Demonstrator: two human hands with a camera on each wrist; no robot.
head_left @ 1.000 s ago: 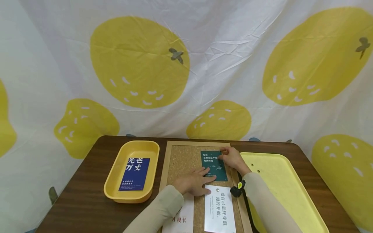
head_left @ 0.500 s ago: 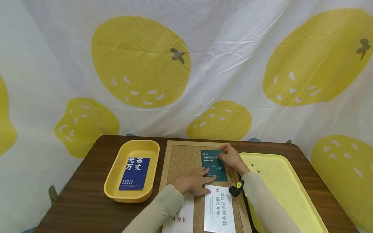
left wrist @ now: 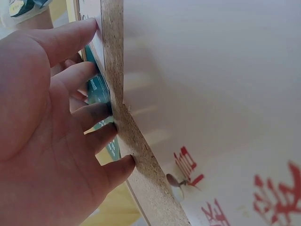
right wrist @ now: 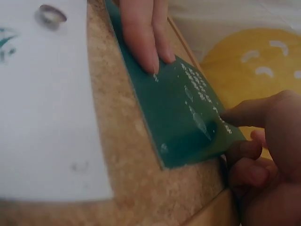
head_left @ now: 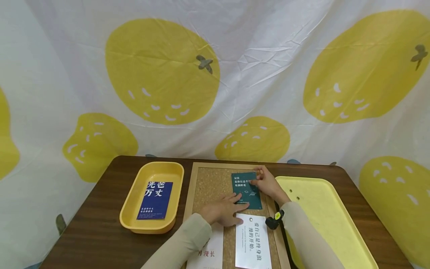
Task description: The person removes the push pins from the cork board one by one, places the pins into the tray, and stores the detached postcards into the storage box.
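Note:
A dark green card [head_left: 242, 189] with white print lies on the upper right of a framed corkboard [head_left: 212, 188]. My left hand [head_left: 221, 211] is spread flat, its fingertips resting on the card's lower left part; in the left wrist view its fingers [left wrist: 96, 113] are straight and apart. At the card's upper right edge, my right hand [head_left: 268, 185] pinches it, thumb on the printed face and the other fingers curled at the border. The right wrist view shows the green card [right wrist: 155, 117] close up, partly covered by both hands.
Below lie a white card [head_left: 253, 243] with a tack [head_left: 251, 219] and a card with red characters [head_left: 209, 254]. A yellow basin [head_left: 125, 220] with a blue card [head_left: 155, 201] stands left. The yellow tray [head_left: 322, 209] on the right holds small dark pieces [head_left: 298, 198].
My right thumb has slid slightly left over the green card's face, and the right fingers have shifted a little up at its corner. The left hand stays in place.

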